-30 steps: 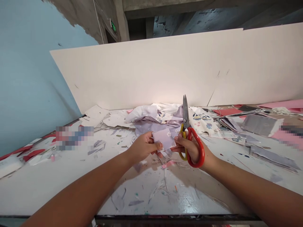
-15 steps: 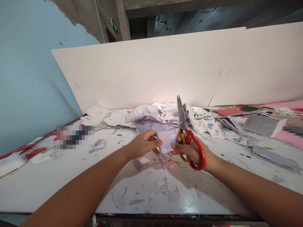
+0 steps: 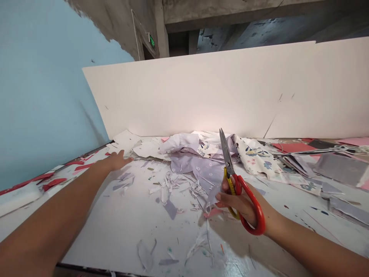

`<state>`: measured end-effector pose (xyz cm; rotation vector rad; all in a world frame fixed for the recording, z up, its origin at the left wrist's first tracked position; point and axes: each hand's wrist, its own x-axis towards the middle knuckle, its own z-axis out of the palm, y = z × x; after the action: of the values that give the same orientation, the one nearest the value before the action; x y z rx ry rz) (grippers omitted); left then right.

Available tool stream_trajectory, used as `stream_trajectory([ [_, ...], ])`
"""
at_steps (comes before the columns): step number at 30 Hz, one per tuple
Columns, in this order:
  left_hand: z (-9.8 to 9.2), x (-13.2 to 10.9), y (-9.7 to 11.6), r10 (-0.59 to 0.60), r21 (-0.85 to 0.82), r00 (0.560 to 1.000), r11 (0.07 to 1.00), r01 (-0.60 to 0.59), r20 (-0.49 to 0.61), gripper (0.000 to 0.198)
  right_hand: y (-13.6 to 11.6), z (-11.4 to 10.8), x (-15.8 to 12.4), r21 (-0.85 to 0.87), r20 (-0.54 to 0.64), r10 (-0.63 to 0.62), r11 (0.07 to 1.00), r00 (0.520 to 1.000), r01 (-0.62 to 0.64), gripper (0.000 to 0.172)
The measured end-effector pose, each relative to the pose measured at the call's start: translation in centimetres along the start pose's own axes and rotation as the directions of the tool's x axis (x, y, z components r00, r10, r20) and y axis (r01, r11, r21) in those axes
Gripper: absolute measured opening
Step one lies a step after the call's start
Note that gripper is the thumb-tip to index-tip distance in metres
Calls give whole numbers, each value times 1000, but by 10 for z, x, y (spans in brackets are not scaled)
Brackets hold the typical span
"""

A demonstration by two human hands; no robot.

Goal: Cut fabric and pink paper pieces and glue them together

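Right hand (image 3: 242,204) over the bench's (image 3: 115,231) middle, a little toward the near edge, closed round the scissors (image 3: 233,180): fingers through the red loops, yellow inner grip showing, blades together and pointing up and away toward the back edge. Left hand (image 3: 117,159) stretched well out toward the far left corner, palm down, fingers spread flat and holding nothing that shows; fingertips touching or just short of the loose white paper sheets (image 3: 127,140) lying there, can't tell which from this angle. Lilac cloth (image 3: 196,163) with small white flowers heaped at the middle of the back edge, one flap running down to just beside the right hand's fingertips. Cream flower-print cloth (image 3: 255,154) touching it on the right side. Between the two hands a scatter of paper and cloth trimmings (image 3: 173,188) across the white top; a small pink scrap (image 3: 211,212) just below the right hand's fingers. Red scraps (image 3: 52,181) along the left edge. Grey and pink pieces (image 3: 340,167) piled toward the right edge. Tall white board (image 3: 201,96) standing along the back edge.
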<state>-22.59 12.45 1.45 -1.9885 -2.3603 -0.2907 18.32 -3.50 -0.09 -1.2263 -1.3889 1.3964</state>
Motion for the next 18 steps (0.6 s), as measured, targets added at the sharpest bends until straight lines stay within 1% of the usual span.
stream_trajectory([
  [1, 2, -2, -1, -1, -45, 1000, 999, 1, -5, 80, 0, 1, -1, -8, 18, -4, 1000, 1000, 4, 22],
  [2, 3, -4, 3, 19, -139, 999, 990, -24, -34, 77, 0, 1, -2, -11, 32, -8, 1000, 999, 8, 22],
  [4, -1, -10, 20, 84, -218, 993, 971, -100, -81, 69, 0, 3, -3, -6, 57, -13, 1000, 998, 13, 23],
  [6, -7, -23, 49, 168, -281, 979, 940, -193, -112, 61, 0, 6, -3, 9, 67, -17, 1000, 998, 17, 24],
  [8, -10, -45, 86, 276, -351, 955, 888, -297, -110, 53, -1, 7, -4, 21, 77, -34, 999, 996, 32, 25],
  [9, -10, -60, 107, 333, -385, 938, 857, -343, -93, 50, -2, 7, -4, 29, 93, -53, 998, 994, 50, 25],
  [10, -9, -76, 126, 422, -445, 905, 802, -399, -51, 48, -3, 7, -5, 31, 113, -79, 997, 990, 76, 24],
  [11, -7, -92, 145, 564, -623, 825, 654, -429, 24, 47, -3, 6, -5, 18, 140, -111, 994, 984, 109, 23],
  [12, -4, -108, 161, 664, -772, 744, 512, -376, 78, 48, -3, 5, -6, -5, 169, -145, 989, 975, 148, 22],
  [13, -2, -121, 175, 749, -877, 649, 395, -272, 136, 49, -4, 4, -6, -34, 198, -173, 982, 965, 184, 20],
  [14, 1, -132, 187, 809, -941, 559, 307, -140, 181, 52, -3, 2, -7, -63, 225, -189, 976, 956, 208, 19],
  [15, 4, -139, 195, 845, -970, 491, 243, -5, 209, 55, -3, 1, -7, -88, 250, -193, 971, 949, 221, 19],
  [16, 7, -144, 201, 863, -967, 436, 227, 119, 256, 60, -3, 0, -8, -105, 266, -188, 969, 946, 222, 19],
  [17, 9, -146, 204, 865, -951, 406, 220, 219, 294, 64, -2, 0, -8, -116, 277, -173, 970, 945, 211, 19],
  [18, 12, -147, 206, 861, -930, 390, 218, 295, 326, 67, -2, -1, -7, -126, 289, -150, 973, 946, 193, 19],
])
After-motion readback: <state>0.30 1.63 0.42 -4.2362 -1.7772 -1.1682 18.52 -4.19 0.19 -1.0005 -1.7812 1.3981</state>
